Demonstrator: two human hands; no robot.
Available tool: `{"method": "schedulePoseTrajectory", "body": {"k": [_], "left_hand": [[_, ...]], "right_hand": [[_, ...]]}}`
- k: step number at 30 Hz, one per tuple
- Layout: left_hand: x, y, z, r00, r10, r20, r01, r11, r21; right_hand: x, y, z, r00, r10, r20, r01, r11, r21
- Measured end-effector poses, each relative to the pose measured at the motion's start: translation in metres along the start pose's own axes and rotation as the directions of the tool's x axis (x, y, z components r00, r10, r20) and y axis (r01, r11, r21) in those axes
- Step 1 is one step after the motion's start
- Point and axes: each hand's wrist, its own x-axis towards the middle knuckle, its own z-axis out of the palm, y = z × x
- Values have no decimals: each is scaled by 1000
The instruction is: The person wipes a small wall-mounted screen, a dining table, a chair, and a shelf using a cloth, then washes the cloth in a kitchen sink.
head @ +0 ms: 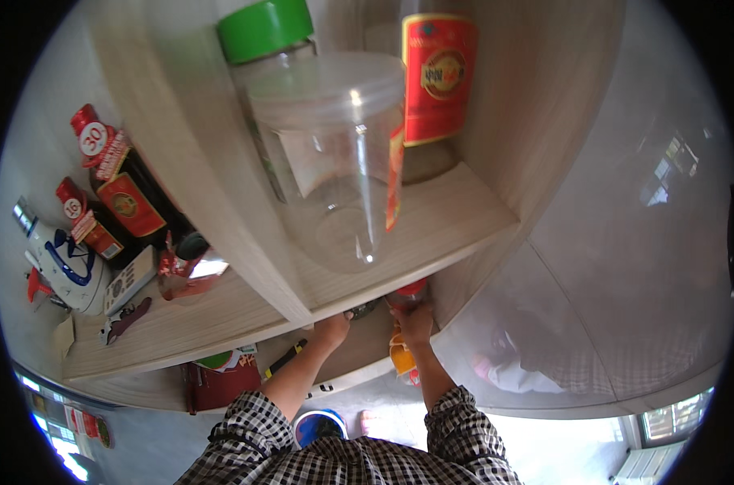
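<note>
Both my hands reach into the lower shelf compartment, under the board of the upper shelf. My right hand (pixel 415 324) grips a jar with a red lid (pixel 410 288), its top partly hidden by the shelf edge. My left hand (pixel 332 330) is beside a dark, round-edged object (pixel 365 310); the board covers its fingertips, so its hold cannot be made out. A yellow-orange item (pixel 401 351) sits at the shelf's front by my right wrist. Left of my left forearm lies a black-and-yellow tool handle (pixel 286 357).
Above my hands stand a clear plastic jar (pixel 330 182), a green-lidded jar (pixel 267 33) and a red-labelled bottle (pixel 440 79). An upright divider (pixel 221 200) separates them from dark bottles (pixel 130 200), a white ceramic bottle (pixel 67 260) and a remote control (pixel 130 279). A bucket (pixel 320 427) stands on the floor.
</note>
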Motion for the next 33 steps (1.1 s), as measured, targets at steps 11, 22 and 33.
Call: {"method": "schedulePoseTrajectory", "body": {"k": [11,22,33], "left_hand": [[-55,39,-23,907,302,-295,-295,953,68],[-59,250,-211,301,586,-752,-609,725,321],[-46,262,-207,287,546,-787,-633,725,272]], "right_hand": [[-37,58,-48,970,120,213,-211,849,484],[-143,-20,-130,983,105,148,-180,675,715],[-163,-143,-238,951,-254,-176,298,601,742]]}}
